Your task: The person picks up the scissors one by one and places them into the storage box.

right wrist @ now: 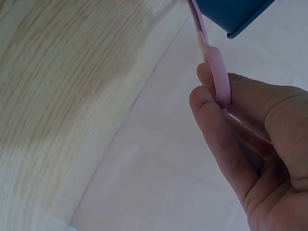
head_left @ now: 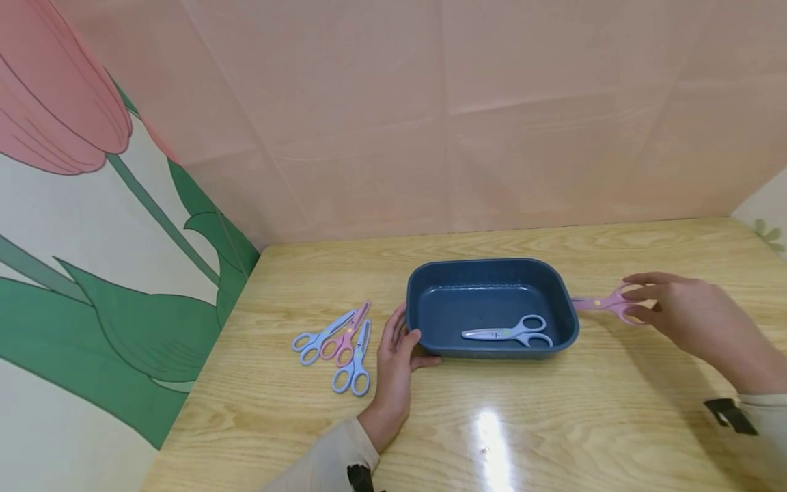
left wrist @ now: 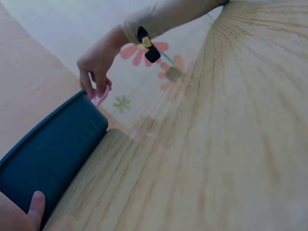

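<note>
A dark blue rectangular tub [head_left: 486,270] sits on the table with light-blue scissors [head_left: 509,333] lying inside it. At its front left corner my left hand [head_left: 396,362] grips the tub, one digit against the outer front wall [left wrist: 53,149]. On the right side, my right hand [head_left: 673,307] pinches pink scissors [head_left: 605,303] by their finger loops. Their blades point left, at the tub's right rim; whether the tips touch it I cannot tell. In the right wrist view, thumb and fingers [right wrist: 207,108] hold the pink handle [right wrist: 220,77] edge-on.
Left of the tub, pink scissors [head_left: 346,336] lie between two light-blue pairs, one to the left [head_left: 320,338] and one nearer the front [head_left: 354,365]. A pink-covered wall [head_left: 443,137] stands behind the wooden table [head_left: 553,424], and a flower-painted wall [head_left: 154,328] borders it on the left.
</note>
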`<state>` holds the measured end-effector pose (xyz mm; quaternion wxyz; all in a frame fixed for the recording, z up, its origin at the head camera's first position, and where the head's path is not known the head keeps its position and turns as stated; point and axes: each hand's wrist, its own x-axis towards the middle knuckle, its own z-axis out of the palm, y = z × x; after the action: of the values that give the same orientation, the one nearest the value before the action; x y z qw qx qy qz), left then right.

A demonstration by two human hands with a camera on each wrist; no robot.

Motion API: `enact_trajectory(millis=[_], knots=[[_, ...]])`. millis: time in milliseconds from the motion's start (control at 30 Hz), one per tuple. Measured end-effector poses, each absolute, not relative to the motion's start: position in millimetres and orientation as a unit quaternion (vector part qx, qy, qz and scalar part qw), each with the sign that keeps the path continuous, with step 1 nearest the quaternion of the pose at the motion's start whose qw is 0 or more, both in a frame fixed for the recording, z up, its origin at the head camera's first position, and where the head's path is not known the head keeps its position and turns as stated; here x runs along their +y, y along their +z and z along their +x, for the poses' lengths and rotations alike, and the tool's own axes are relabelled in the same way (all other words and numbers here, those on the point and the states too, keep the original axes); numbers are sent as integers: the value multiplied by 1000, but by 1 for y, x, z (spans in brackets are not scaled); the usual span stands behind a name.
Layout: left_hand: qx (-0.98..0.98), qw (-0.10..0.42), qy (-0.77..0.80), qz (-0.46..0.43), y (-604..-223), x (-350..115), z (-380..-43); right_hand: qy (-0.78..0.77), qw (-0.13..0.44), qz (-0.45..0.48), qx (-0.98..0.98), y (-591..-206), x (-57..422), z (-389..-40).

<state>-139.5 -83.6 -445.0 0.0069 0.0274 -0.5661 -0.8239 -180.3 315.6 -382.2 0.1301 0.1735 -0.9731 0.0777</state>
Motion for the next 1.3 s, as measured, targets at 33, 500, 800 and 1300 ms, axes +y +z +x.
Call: enact_trajectory(millis=[33,500,800,1300], knots=[[-567,7,-824,27,-445,-84,-140,74,140,178,-971,-382,316,-180],[-567,7,-823,29,-444,-84,-140,131,154,97,-974,-370,325,-183],[-567,12,-823,25,-445,-85,-140,178,124,68,-974,-366,323,-182],[-568,7,-822,32,-447,-83,-141,153,156,92,-972,-366,313,-180]])
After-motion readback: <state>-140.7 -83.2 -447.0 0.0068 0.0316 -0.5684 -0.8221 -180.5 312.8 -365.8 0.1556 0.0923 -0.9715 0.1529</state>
